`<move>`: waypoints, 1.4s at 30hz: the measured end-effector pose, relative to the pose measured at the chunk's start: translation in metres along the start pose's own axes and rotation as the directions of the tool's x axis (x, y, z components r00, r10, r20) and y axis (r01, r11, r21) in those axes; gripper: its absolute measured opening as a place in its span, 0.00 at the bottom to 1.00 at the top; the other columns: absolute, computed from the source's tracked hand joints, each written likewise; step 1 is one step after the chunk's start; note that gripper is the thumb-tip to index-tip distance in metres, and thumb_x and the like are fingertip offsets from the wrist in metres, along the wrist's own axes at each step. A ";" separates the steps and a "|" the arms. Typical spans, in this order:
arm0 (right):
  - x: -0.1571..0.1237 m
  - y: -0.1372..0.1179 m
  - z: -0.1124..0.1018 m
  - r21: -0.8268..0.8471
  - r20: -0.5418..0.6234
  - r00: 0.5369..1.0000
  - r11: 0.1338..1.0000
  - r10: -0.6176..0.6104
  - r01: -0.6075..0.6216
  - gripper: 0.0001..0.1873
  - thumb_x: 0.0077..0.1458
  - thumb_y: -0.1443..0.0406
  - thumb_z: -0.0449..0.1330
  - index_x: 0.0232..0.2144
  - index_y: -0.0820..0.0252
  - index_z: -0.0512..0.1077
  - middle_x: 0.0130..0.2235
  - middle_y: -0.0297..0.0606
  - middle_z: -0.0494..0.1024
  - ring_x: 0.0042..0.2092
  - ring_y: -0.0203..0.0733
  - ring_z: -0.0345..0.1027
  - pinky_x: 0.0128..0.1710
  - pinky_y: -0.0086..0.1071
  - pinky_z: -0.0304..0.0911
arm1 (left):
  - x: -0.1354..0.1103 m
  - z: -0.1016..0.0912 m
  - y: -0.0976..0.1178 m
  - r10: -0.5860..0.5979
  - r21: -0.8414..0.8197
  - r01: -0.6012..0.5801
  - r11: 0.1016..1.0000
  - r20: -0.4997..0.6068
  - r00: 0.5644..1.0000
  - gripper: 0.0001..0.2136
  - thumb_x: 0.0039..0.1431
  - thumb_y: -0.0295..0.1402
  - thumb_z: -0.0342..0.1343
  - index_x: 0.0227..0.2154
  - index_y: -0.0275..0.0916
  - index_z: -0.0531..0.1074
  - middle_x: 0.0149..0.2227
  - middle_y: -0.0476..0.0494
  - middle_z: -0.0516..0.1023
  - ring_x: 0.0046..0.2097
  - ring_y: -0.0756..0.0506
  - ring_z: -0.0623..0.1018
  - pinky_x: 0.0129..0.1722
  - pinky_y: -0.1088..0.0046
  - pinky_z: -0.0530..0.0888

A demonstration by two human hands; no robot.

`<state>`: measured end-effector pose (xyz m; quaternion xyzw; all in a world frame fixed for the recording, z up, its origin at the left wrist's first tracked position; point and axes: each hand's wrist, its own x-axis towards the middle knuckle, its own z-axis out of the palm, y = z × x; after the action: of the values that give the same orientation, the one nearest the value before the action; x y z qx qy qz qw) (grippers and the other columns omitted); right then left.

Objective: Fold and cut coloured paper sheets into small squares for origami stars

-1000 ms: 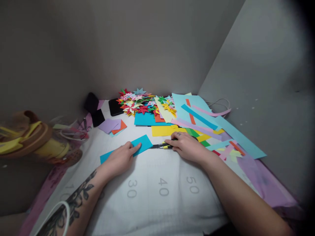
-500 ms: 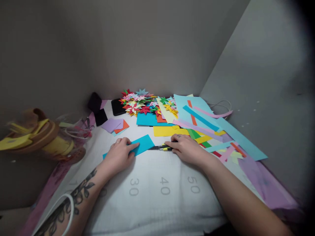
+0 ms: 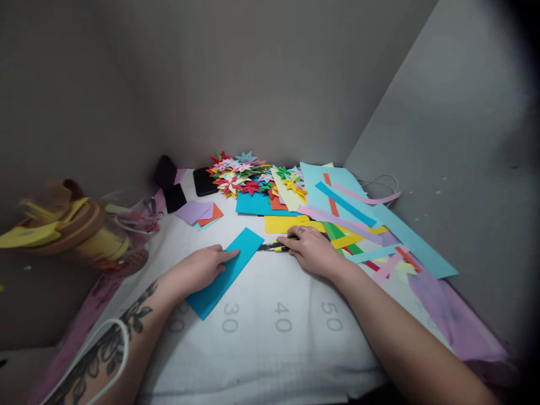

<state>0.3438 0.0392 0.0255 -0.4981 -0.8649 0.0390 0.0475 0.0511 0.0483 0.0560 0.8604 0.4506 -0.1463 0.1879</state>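
A long teal paper strip (image 3: 228, 270) lies slanted on the white cutting mat (image 3: 270, 337). My left hand (image 3: 198, 271) rests flat on its left side, fingers stretched toward the strip's upper end. My right hand (image 3: 310, 247) lies over a black and yellow craft knife (image 3: 273, 246), fingers closed on its handle, the blade end pointing at the strip's top corner.
Folded paper stars (image 3: 248, 177) are heaped at the back, next to a black phone (image 3: 205, 181). Coloured sheets and strips (image 3: 346, 214) cover the right side. Small purple and orange squares (image 3: 198, 214) lie at the left, beside a bag with yellow items (image 3: 84, 236). Grey walls enclose the mat.
The teal strip has turned from lying across to slanting toward me, with more of it showing. My left hand slid nearer with it. My right hand and the knife shifted slightly back.
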 end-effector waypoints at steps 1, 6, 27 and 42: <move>0.001 -0.003 0.001 -0.005 0.002 1.000 1.000 0.000 0.000 0.21 0.59 0.69 0.54 0.54 0.52 0.71 0.48 0.46 0.71 0.48 0.48 0.64 0.48 0.41 0.56 | 0.000 0.000 -0.001 0.000 -0.007 0.000 1.000 0.005 1.000 0.26 0.61 0.28 0.42 0.63 0.48 0.57 0.45 0.41 0.71 0.43 0.43 0.74 0.42 0.70 0.68; 0.006 -0.011 0.003 -0.019 0.002 1.000 1.000 0.008 -0.008 0.21 0.59 0.69 0.55 0.54 0.52 0.71 0.49 0.47 0.71 0.48 0.48 0.64 0.48 0.41 0.55 | 0.002 0.002 -0.003 0.001 -0.008 0.000 1.000 0.012 1.000 0.28 0.61 0.29 0.41 0.65 0.45 0.52 0.47 0.38 0.70 0.43 0.41 0.74 0.43 0.67 0.69; -0.013 -0.006 -0.009 0.008 0.042 0.998 0.999 -0.041 0.041 0.21 0.57 0.70 0.54 0.52 0.52 0.72 0.45 0.44 0.72 0.46 0.48 0.65 0.46 0.40 0.57 | 0.003 0.006 -0.004 -0.001 0.034 0.000 0.999 0.018 1.000 0.28 0.61 0.30 0.38 0.66 0.45 0.49 0.48 0.37 0.69 0.43 0.41 0.74 0.43 0.66 0.69; 0.000 -0.052 -0.002 -0.005 0.069 0.996 0.999 -0.048 0.049 0.21 0.59 0.70 0.51 0.54 0.55 0.69 0.47 0.48 0.70 0.46 0.50 0.63 0.47 0.41 0.55 | 0.004 0.007 -0.003 0.003 0.049 -0.003 0.999 0.000 1.000 0.28 0.61 0.31 0.39 0.65 0.46 0.51 0.49 0.38 0.70 0.44 0.41 0.74 0.43 0.67 0.69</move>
<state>0.2993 0.0126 0.0338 -0.4754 -0.8781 0.0519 0.0171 0.0499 0.0496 0.0473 0.8654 0.4456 -0.1568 0.1670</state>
